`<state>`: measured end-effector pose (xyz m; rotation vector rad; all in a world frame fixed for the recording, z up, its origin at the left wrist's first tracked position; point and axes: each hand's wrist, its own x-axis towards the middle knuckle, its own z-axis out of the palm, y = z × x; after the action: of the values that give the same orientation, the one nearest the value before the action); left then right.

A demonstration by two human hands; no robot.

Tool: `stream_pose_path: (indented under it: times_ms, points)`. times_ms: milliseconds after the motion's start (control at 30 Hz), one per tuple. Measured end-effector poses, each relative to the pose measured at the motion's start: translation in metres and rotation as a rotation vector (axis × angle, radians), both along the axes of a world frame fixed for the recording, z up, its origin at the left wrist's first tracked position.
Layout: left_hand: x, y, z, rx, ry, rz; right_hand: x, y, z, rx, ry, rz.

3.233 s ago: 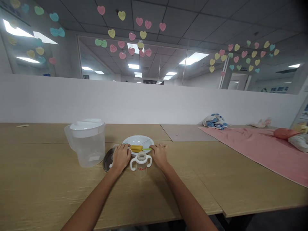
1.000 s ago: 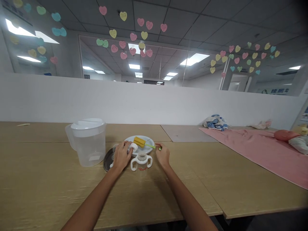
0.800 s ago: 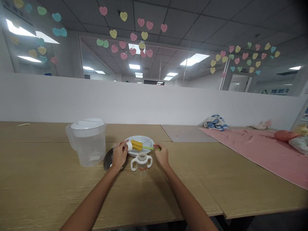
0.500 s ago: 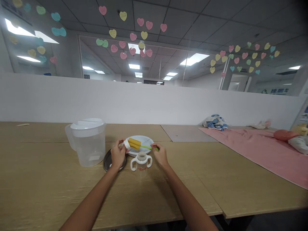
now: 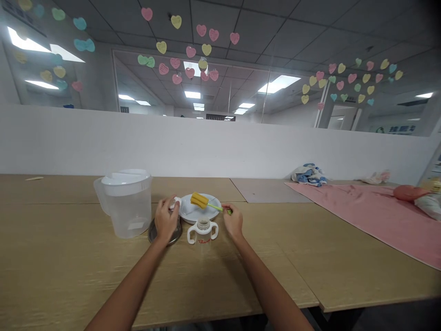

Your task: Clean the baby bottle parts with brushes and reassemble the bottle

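My left hand (image 5: 166, 219) is closed around a small white cap (image 5: 176, 202), above a dark round lid or dish (image 5: 175, 234) on the table. Between the fingers of my right hand (image 5: 233, 220) is the green handle of a sponge brush (image 5: 199, 200), whose yellow head points left over a white plate (image 5: 214, 215). The yellow head and the white cap are apart. In front of the plate, between my forearms, a clear bottle with two white handles (image 5: 203, 231) stands upright with its mouth uncovered.
A translucent lidded pitcher (image 5: 129, 209) stands left of my left hand. On the right lies a pink cloth (image 5: 372, 211), with a blue and white bundle (image 5: 309, 175) by the wall and an orange item (image 5: 409, 193) at its far end.
The sponge brush has moved right, away from the white cap, and its head has tipped up. My left hand has shifted slightly left with the cap.
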<state>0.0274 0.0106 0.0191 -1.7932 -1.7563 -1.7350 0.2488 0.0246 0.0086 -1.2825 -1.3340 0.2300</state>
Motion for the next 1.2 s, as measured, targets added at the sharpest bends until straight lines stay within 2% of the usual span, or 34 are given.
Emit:
stream_pose_path:
  times_ms: [100, 233, 400, 600, 767, 867, 967, 1200]
  points:
    - [-0.014, 0.004, -0.002, -0.122, 0.193, 0.218, 0.0, -0.002, 0.002, 0.013, -0.034, -0.04]
    - [-0.021, 0.008, -0.007, -0.362, 0.423, 0.308, -0.001, -0.004, 0.003, -0.007, -0.064, -0.075]
    - [-0.019, 0.007, -0.006, -0.516, 0.502, 0.312, 0.0, -0.004, 0.003, -0.025, -0.082, -0.092]
    - [-0.018, 0.007, -0.008, -0.613, 0.552, 0.332, 0.001, 0.0, -0.001, -0.005, -0.092, -0.086]
    - [-0.016, 0.006, -0.005, -0.573, 0.621, 0.313, 0.001, 0.001, -0.002, 0.028, -0.086, -0.087]
    - [-0.013, 0.0, 0.003, -0.502, 0.736, 0.245, 0.002, 0.0, -0.001, 0.011, -0.081, -0.081]
    - [-0.015, -0.008, 0.008, -0.543, 0.767, 0.178, 0.003, -0.002, 0.001, -0.02, -0.068, -0.087]
    - [-0.036, -0.031, -0.006, -0.742, 0.732, 0.145, 0.0, -0.003, 0.004, -0.046, -0.054, -0.079]
